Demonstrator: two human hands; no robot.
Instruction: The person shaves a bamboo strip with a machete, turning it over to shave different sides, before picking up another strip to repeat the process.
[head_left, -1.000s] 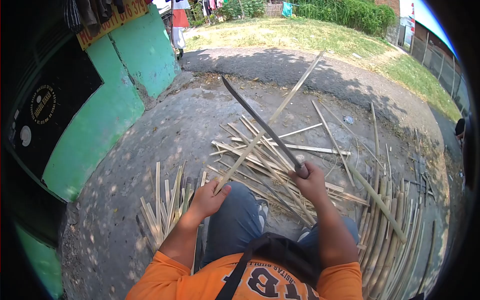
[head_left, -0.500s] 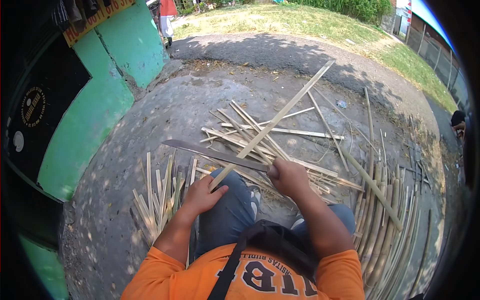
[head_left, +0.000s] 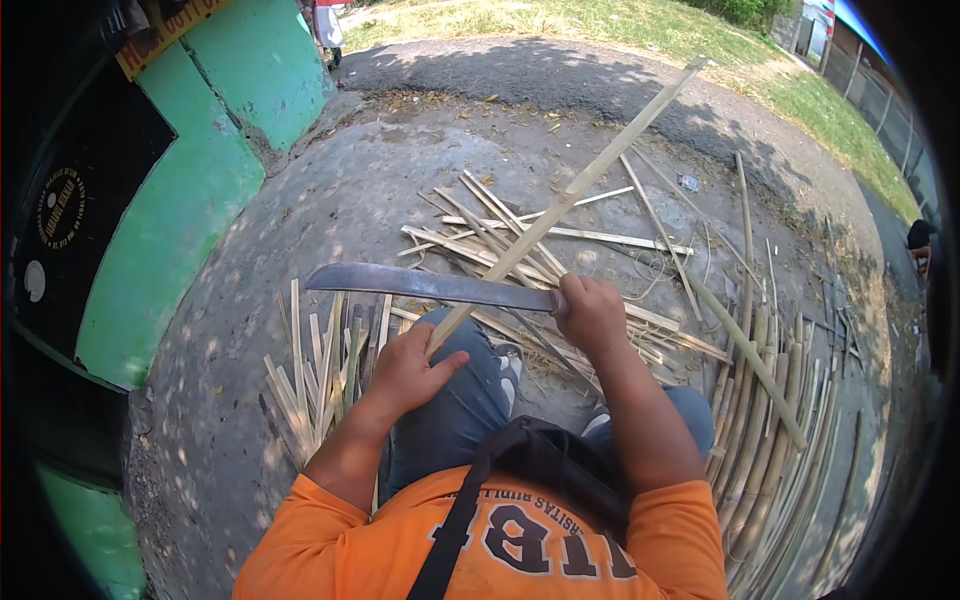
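My right hand is closed around the handle of a machete, its long blade pointing left and lying across a bamboo strip in this view. My left hand grips the near end of that pale bamboo strip, above my left knee. From there the strip slants up and away to the right, its far end over the road. Behind the blade lies a loose heap of split bamboo strips on the ground.
More cut strips stand bunched left of my knee. Long bamboo poles lie along my right side. A green wall rises at the left, and an asphalt road crosses ahead. Part of a person shows at the far right edge.
The machete has turned so its blade face shows broader, and its tip has shifted left and up. The strip's far end has swung up and to the right; my left hand stays near my knee.
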